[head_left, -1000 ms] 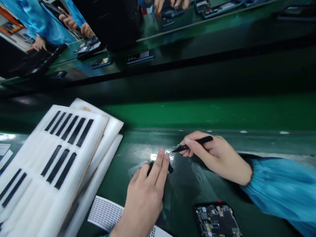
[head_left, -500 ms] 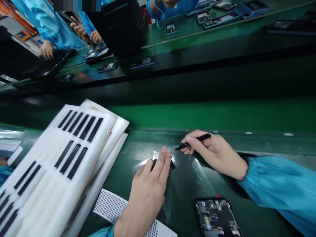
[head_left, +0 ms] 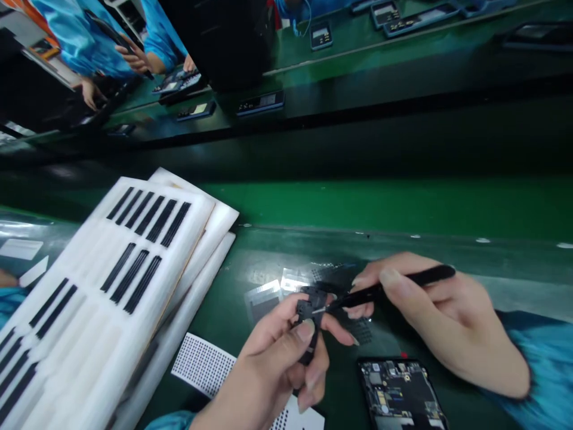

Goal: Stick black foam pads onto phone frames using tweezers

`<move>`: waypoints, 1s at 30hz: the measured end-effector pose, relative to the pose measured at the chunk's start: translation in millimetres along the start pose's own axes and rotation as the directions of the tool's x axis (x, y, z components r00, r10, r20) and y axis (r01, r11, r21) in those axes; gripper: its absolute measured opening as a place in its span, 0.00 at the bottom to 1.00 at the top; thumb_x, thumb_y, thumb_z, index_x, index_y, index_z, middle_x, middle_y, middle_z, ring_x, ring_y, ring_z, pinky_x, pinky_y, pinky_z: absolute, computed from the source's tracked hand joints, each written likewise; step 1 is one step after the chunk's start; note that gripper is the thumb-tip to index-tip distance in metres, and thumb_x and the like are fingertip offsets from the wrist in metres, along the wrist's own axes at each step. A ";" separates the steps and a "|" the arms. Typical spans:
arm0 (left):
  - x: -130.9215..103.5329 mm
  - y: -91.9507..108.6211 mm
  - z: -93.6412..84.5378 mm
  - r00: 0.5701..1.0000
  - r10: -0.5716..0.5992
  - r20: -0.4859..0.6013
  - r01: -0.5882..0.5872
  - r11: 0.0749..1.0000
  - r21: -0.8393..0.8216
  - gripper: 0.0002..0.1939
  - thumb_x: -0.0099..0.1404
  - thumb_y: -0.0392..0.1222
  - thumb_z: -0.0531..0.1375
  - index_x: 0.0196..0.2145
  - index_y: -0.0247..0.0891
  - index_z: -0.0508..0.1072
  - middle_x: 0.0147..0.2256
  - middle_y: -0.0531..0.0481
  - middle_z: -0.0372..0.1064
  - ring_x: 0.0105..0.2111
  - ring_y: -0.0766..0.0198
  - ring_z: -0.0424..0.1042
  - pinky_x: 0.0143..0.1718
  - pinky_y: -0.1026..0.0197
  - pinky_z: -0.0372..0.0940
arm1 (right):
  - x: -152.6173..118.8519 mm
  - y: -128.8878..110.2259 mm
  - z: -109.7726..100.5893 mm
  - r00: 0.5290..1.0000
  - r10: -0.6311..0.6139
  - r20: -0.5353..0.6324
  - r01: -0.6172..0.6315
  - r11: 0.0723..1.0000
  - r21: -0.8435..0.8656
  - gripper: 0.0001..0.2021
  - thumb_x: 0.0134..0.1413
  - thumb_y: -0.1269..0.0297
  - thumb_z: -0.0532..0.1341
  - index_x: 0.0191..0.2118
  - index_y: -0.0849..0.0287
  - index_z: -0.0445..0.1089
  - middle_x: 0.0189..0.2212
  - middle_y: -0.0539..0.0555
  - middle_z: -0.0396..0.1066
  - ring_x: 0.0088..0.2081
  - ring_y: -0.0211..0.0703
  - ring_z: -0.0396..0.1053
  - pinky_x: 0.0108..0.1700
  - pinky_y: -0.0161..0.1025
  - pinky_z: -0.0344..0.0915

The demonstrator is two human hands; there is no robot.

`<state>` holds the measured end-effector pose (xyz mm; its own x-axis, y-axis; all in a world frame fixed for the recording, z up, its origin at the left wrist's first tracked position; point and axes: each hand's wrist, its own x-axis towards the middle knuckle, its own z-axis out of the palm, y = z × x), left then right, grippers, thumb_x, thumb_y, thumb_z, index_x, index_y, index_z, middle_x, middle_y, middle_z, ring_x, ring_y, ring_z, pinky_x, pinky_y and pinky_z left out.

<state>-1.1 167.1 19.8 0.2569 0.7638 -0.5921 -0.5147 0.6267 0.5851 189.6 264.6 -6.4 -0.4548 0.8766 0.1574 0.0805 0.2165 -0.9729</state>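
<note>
My left hand (head_left: 277, 358) is closed on a small black plastic part (head_left: 312, 304), held up between thumb and fingers. In my right hand (head_left: 430, 316) is a pair of black tweezers (head_left: 403, 282), pinched by thumb and fingers. Their tips meet the face of the black part; whether they grip something tiny there, I cannot tell. Beneath the hands lie clear film sheets (head_left: 262, 298) with small dark dots. An opened phone (head_left: 400, 388) with its circuit board showing lies below my right hand. A white card with rows of dark dots (head_left: 201, 363) is partly hidden under my left forearm.
At left, stacked white foam trays (head_left: 179, 280) hold rows of black strips. Beyond, a raised edge borders a dark band carrying blue-framed phone parts (head_left: 261, 103). Co-workers in blue sleeves (head_left: 67, 42) work across it, beside a large black box (head_left: 233, 48).
My left hand has turned over and lifted from the film, now holding the black part up. My right hand has brought the tweezers closer to me, onto that part.
</note>
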 end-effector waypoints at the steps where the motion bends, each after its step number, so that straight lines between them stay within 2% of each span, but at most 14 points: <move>1: -0.3 -0.3 0.0 1.000 -0.007 0.011 0.007 1.000 -0.012 0.12 0.75 0.40 0.51 0.48 0.36 0.72 0.25 0.54 0.61 0.19 0.74 0.53 0.22 0.68 0.52 | -3.4 -1.5 1.5 1.000 -0.004 0.002 0.004 1.000 -0.020 0.19 0.69 0.57 0.57 0.29 0.48 0.81 0.34 0.53 0.80 0.35 0.43 0.79 0.34 0.32 0.78; 6: -3.0 0.9 1.6 0.998 -0.036 0.058 0.038 0.999 -0.027 0.16 0.76 0.37 0.48 0.51 0.38 0.73 0.24 0.53 0.61 0.19 0.73 0.56 0.23 0.68 0.54 | -8.0 0.4 5.7 1.000 -0.009 -0.012 0.009 0.998 -0.067 0.17 0.68 0.59 0.58 0.30 0.47 0.81 0.34 0.51 0.80 0.35 0.41 0.78 0.36 0.31 0.78; 16: -3.1 -1.5 -2.4 0.995 -0.055 0.077 0.056 0.998 -0.018 0.15 0.75 0.42 0.51 0.51 0.36 0.73 0.25 0.54 0.60 0.19 0.74 0.56 0.24 0.68 0.55 | -8.3 3.0 5.0 1.000 0.022 0.000 -0.022 0.999 -0.049 0.17 0.68 0.61 0.57 0.30 0.44 0.81 0.33 0.48 0.79 0.35 0.38 0.79 0.35 0.26 0.78; 20: -3.2 -1.3 -2.4 0.996 -0.046 0.075 0.047 0.999 -0.001 0.14 0.75 0.43 0.52 0.49 0.36 0.74 0.25 0.54 0.60 0.19 0.74 0.56 0.24 0.68 0.55 | -7.5 3.4 4.5 1.000 -0.026 -0.003 0.025 0.997 -0.072 0.17 0.67 0.63 0.57 0.30 0.44 0.80 0.34 0.46 0.80 0.33 0.36 0.79 0.34 0.22 0.76; 25: -4.2 -0.3 -1.7 0.996 -0.037 0.077 0.035 0.999 0.022 0.16 0.76 0.43 0.51 0.53 0.37 0.72 0.25 0.54 0.60 0.20 0.74 0.56 0.25 0.68 0.55 | -4.7 1.7 4.8 0.999 -0.053 -0.010 0.051 0.993 -0.103 0.14 0.65 0.63 0.58 0.33 0.43 0.80 0.33 0.42 0.80 0.34 0.32 0.79 0.38 0.17 0.73; 30: -4.3 -1.3 -3.8 0.996 -0.041 0.079 0.040 0.999 0.013 0.15 0.76 0.43 0.51 0.52 0.35 0.72 0.26 0.54 0.60 0.20 0.74 0.57 0.26 0.68 0.55 | -5.8 0.3 6.2 0.999 -0.032 -0.023 0.029 0.993 -0.113 0.16 0.66 0.61 0.58 0.30 0.43 0.81 0.32 0.43 0.80 0.34 0.34 0.79 0.37 0.18 0.74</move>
<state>-4.6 162.4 19.5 0.3416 0.7475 -0.5697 -0.4937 0.6585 0.5680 186.7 256.9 -8.7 -0.4364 0.8790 0.1919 0.1675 0.2889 -0.9426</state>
